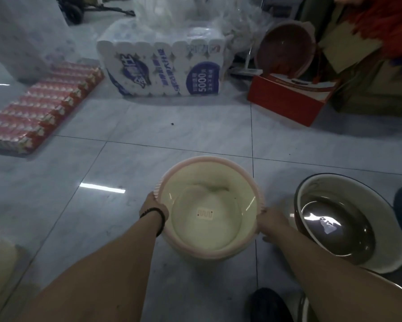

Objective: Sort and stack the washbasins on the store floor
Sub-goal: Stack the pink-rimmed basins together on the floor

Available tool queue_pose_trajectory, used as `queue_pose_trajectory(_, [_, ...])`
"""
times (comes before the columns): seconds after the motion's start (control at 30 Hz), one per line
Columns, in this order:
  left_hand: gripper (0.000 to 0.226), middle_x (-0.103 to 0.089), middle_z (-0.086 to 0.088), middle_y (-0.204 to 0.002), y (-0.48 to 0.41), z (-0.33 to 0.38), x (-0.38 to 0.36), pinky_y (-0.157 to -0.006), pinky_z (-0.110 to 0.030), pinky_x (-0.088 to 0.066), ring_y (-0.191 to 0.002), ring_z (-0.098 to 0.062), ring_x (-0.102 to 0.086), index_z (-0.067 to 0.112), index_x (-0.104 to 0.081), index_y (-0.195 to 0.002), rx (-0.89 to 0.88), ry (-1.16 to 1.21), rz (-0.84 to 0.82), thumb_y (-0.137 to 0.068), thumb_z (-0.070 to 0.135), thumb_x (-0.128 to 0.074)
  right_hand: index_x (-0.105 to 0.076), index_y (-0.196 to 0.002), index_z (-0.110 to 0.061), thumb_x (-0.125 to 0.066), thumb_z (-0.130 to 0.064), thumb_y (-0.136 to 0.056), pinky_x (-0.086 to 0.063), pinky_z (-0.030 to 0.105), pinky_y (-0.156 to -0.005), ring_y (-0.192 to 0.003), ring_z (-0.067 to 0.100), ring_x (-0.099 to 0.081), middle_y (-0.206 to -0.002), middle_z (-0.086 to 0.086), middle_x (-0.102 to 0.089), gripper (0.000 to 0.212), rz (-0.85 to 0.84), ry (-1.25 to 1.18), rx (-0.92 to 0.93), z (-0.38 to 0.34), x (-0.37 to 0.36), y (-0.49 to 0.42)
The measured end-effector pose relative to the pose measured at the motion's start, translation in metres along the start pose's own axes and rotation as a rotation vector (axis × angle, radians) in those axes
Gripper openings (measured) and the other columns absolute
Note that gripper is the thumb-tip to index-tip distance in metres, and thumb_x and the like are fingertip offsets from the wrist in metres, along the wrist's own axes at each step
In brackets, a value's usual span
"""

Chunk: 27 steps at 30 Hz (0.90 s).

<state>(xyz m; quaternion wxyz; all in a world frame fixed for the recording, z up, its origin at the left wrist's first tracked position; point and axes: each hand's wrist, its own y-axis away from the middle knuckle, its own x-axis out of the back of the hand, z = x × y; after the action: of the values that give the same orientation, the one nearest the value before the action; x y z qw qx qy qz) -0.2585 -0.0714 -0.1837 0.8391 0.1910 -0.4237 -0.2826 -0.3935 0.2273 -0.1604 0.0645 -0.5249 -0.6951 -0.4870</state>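
Currently you hold the cream washbasin (218, 238) by its pink rim, 1 hand on each side. Your left hand (154, 205) curls over the left edge. Your right hand (272, 220) grips the right edge, though it is blurred and how the fingers lie is not clear. The basin sits low over the tiled floor (125, 159); whether it rests on the tiles or hangs just above them cannot be told.

The dark basin (334, 226), white-rimmed, stands just beside it on your right, near your right hand but not touching.

Risks noted:
- A swing to the right would likely knock the pink rim or your knuckles against the dark basin.
- The glossy tiles may let a basin slide when set down.
- Nesting cream into dark would mix 2 kinds.
- Your shoe (270, 305) lies close underneath, so a dropped basin could land on it.
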Motion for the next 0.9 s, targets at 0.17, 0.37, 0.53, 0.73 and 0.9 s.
queue_pose_trajectory(0.17, [0.063, -0.039, -0.010, -0.158, 0.016, 0.003, 0.005, -0.060, -0.060, -0.059, -0.127, -0.051, -0.052, 0.039, -0.028, -0.158, 0.056, -0.150, -0.068, -0.102, 0.018, -0.044, -0.060, -0.125, -0.017, -0.055, -0.015, -0.087, -0.064, 0.047, -0.076, -0.099, 0.036, -0.065, -0.114, 0.015, -0.063, 0.039, -0.090, -0.095, -0.079, 0.004, -0.021, -0.008])
queue_pose_trajectory(0.37, [0.053, -0.043, -0.019, -0.146, 0.020, 0.001, 0.013, -0.046, -0.066, -0.054, -0.113, -0.056, -0.052, 0.028, -0.034, -0.148, 0.178, -0.145, -0.109, -0.100, 0.009, -0.044, -0.055, -0.122, -0.014, -0.053, -0.014, -0.088, -0.060, 0.039, -0.068, -0.092, 0.032, -0.062, -0.110, 0.015, -0.060, 0.034, -0.140, -0.034, -0.040, -0.011, -0.019, 0.006])
queue_pose_trajectory(0.53, [0.082, -0.044, -0.022, -0.148, 0.009, -0.040, 0.057, -0.053, -0.068, -0.056, -0.118, -0.051, -0.056, 0.017, -0.031, -0.149, 0.367, -0.136, -0.141, -0.081, -0.001, -0.073, -0.058, -0.126, -0.015, -0.056, -0.018, -0.079, -0.057, 0.037, -0.071, -0.090, 0.033, -0.061, -0.117, 0.018, -0.064, 0.047, -0.295, 0.076, 0.002, -0.031, -0.045, 0.022])
queue_pose_trajectory(0.73, [0.052, -0.063, 0.004, -0.133, -0.014, -0.114, 0.137, -0.110, -0.030, -0.046, -0.125, -0.015, -0.057, 0.017, -0.071, -0.130, 0.520, -0.448, -0.224, -0.079, 0.020, -0.084, -0.035, -0.151, -0.014, -0.060, -0.020, -0.093, -0.055, 0.039, -0.071, -0.106, 0.034, -0.059, -0.136, 0.015, -0.053, 0.064, -0.416, 0.184, 0.085, -0.067, -0.123, 0.066])
queue_pose_trajectory(0.9, [0.003, -0.065, -0.010, -0.097, 0.007, -0.134, 0.196, -0.069, -0.031, -0.062, -0.076, -0.023, -0.065, 0.001, -0.061, -0.100, 0.406, -0.421, -0.249, -0.099, 0.003, -0.060, -0.039, -0.147, -0.011, -0.060, -0.025, -0.091, -0.055, 0.035, -0.063, -0.091, 0.030, -0.060, -0.126, 0.017, -0.057, 0.061, -0.431, 0.311, 0.159, -0.079, -0.172, 0.099])
